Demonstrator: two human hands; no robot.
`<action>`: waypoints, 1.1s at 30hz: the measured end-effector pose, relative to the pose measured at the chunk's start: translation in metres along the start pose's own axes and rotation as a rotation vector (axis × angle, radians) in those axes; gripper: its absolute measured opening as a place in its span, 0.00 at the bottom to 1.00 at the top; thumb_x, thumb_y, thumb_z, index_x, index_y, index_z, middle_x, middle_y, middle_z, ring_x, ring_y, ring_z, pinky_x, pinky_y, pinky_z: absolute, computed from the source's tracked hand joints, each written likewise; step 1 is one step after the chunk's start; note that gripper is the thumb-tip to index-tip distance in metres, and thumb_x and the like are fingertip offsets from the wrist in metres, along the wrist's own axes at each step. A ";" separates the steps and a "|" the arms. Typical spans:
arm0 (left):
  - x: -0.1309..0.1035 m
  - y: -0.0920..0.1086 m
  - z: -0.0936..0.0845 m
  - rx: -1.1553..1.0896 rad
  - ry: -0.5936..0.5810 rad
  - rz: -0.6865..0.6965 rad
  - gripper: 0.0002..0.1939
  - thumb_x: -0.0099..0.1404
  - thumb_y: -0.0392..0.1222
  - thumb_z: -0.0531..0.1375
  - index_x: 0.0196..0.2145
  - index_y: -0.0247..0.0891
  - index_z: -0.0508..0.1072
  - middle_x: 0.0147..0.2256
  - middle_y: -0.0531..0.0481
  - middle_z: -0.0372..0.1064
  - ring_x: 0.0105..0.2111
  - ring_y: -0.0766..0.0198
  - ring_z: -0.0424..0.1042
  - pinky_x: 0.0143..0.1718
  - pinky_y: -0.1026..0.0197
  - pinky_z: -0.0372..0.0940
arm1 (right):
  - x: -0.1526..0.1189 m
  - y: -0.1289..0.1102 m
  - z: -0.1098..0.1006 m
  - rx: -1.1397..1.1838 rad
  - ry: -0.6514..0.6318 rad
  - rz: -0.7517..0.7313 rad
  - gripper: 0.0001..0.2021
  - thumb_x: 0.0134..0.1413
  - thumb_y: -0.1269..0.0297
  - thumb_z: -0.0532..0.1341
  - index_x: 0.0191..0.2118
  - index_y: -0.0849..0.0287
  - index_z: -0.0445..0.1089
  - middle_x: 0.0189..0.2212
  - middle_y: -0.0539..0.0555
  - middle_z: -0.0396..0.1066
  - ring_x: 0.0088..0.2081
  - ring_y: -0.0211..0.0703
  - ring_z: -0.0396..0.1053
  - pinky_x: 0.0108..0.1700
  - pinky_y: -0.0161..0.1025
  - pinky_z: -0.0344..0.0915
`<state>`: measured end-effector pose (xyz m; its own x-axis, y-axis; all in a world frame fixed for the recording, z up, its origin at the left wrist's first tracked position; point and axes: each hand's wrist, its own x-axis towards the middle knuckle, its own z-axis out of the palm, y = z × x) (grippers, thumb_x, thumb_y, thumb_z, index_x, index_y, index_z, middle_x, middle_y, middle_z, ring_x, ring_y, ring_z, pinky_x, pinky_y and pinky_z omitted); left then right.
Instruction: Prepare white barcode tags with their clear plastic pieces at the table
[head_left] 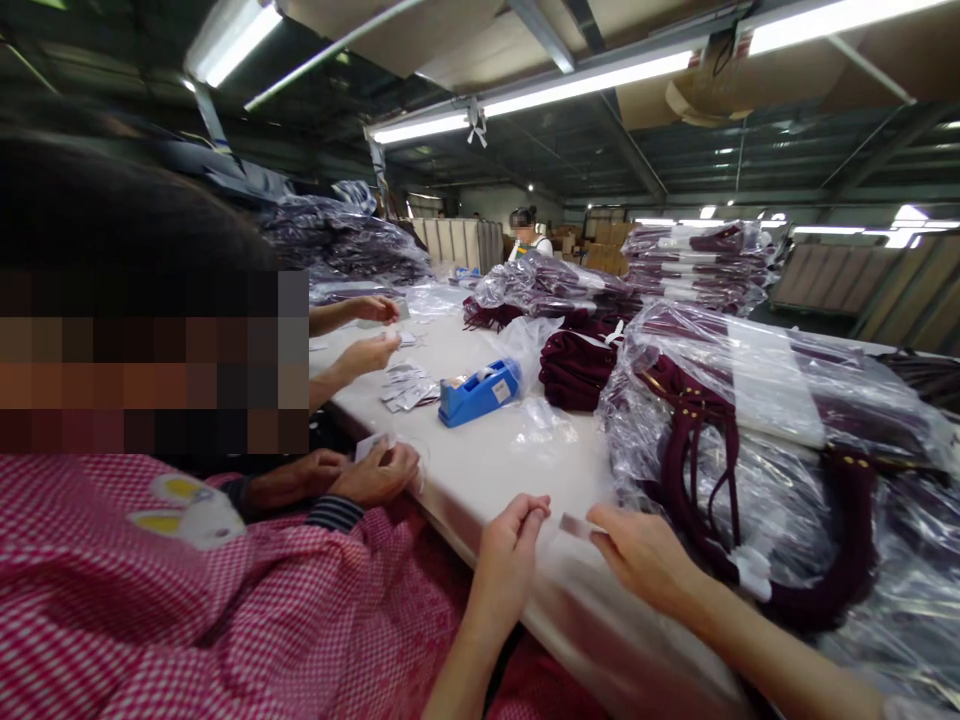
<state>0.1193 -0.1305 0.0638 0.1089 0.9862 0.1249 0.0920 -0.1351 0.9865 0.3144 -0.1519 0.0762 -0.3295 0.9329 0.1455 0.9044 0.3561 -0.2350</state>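
Over the table's near edge, my left hand [512, 545] has its thumb and fingers pressed together; whatever it may pinch is too small to make out. To its right, my right hand [646, 556] pinches a small flat tag [576, 526] that points toward my left hand. The two hands are a short gap apart. Ahead of them on the white table [480, 470] sits a blue tape dispenser [480, 393]. Plastic-wrapped maroon bags [772, 370] lie close to the right of my right hand.
At the left a person in a pink checked garment [247, 600] holds a small white item. Another pair of hands [367, 355] works beyond. Small packets [409, 387] lie beside the dispenser. Stacks of wrapped bags [694, 262] stand farther back, with a person [529, 240] behind.
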 end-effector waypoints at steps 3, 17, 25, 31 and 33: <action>-0.010 -0.017 0.009 -0.161 -0.020 -0.074 0.12 0.60 0.50 0.57 0.27 0.40 0.68 0.46 0.42 0.74 0.54 0.53 0.66 0.55 0.54 0.56 | -0.004 -0.008 0.031 -0.062 -0.022 -0.002 0.10 0.61 0.73 0.49 0.38 0.57 0.67 0.35 0.55 0.72 0.36 0.45 0.69 0.34 0.35 0.55; -0.014 -0.011 0.002 -0.107 -0.098 -0.155 0.08 0.59 0.43 0.57 0.27 0.37 0.71 0.42 0.45 0.73 0.48 0.54 0.68 0.48 0.58 0.59 | 0.006 0.003 0.011 0.189 -0.040 0.150 0.16 0.65 0.66 0.44 0.38 0.61 0.67 0.32 0.57 0.72 0.35 0.46 0.69 0.36 0.39 0.61; -0.003 0.019 -0.005 -0.105 -0.134 -0.182 0.11 0.55 0.44 0.61 0.31 0.34 0.78 0.24 0.53 0.67 0.24 0.67 0.61 0.28 0.65 0.57 | -0.016 -0.001 -0.032 1.609 -0.368 0.304 0.20 0.54 0.53 0.61 0.49 0.60 0.71 0.37 0.59 0.75 0.39 0.45 0.73 0.33 0.35 0.67; -0.004 0.028 0.000 -0.187 -0.238 -0.178 0.11 0.57 0.43 0.60 0.36 0.35 0.76 0.25 0.53 0.70 0.25 0.67 0.64 0.26 0.66 0.58 | -0.015 -0.005 -0.019 1.840 -0.345 0.391 0.15 0.54 0.62 0.64 0.47 0.60 0.72 0.44 0.61 0.75 0.49 0.48 0.71 0.49 0.43 0.66; -0.008 0.029 -0.004 -0.188 -0.244 -0.207 0.12 0.56 0.43 0.62 0.38 0.36 0.75 0.27 0.52 0.72 0.25 0.67 0.65 0.27 0.66 0.58 | -0.016 -0.002 -0.018 1.863 -0.354 0.398 0.13 0.55 0.64 0.63 0.46 0.61 0.73 0.44 0.61 0.75 0.49 0.48 0.71 0.50 0.45 0.66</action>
<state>0.1172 -0.1418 0.0916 0.3419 0.9358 -0.0860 -0.0440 0.1073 0.9932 0.3231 -0.1686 0.0919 -0.4568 0.8443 -0.2800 -0.3711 -0.4670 -0.8026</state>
